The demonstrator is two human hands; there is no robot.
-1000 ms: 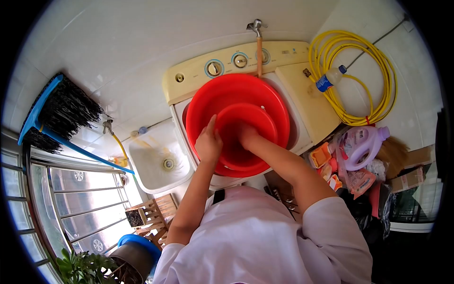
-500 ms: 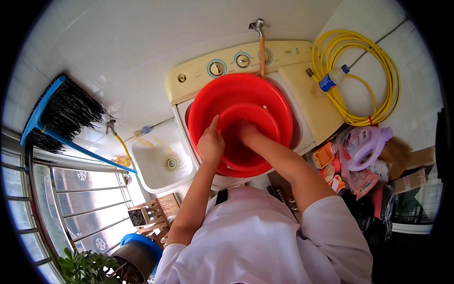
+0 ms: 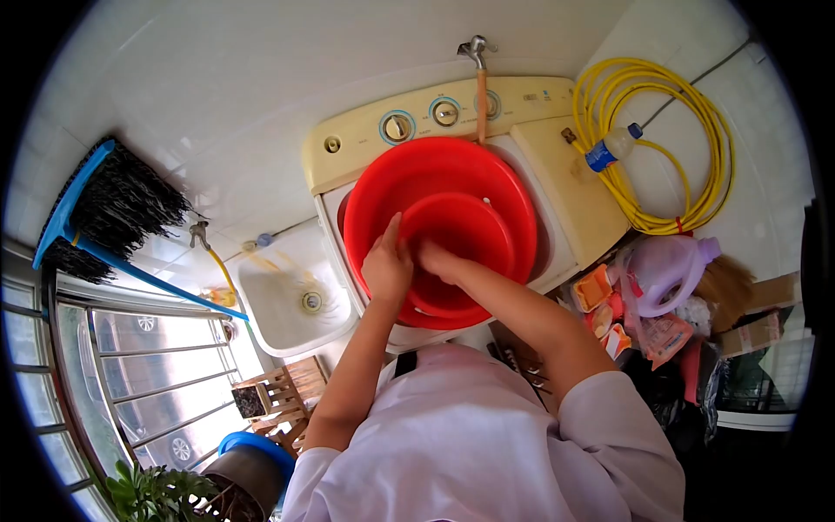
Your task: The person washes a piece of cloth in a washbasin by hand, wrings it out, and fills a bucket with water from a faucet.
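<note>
A large red basin (image 3: 417, 165) rests on top of the cream washing machine (image 3: 365, 135). Inside it sits a smaller red basin (image 3: 478, 230). My left hand (image 3: 389, 263) grips the left rim of the smaller basin, its index finger pointing up along the edge. Reaching into the smaller basin from the right, my right hand (image 3: 437, 261) is near the inner left wall. Its fingertips are bent down and hard to make out, so whether they hold anything is unclear.
A white sink (image 3: 296, 331) lies left of the machine. Above the basins is a tap (image 3: 474, 50) with a brown hose. A yellow hose coil (image 3: 722, 165) and a bottle (image 3: 613, 148) are at the right, above a detergent jug (image 3: 665, 270). A black mop (image 3: 130, 209) stands at the left.
My right hand has moved left and up inside the smaller basin, closer to my left hand. My left hand keeps its place on the rim.
</note>
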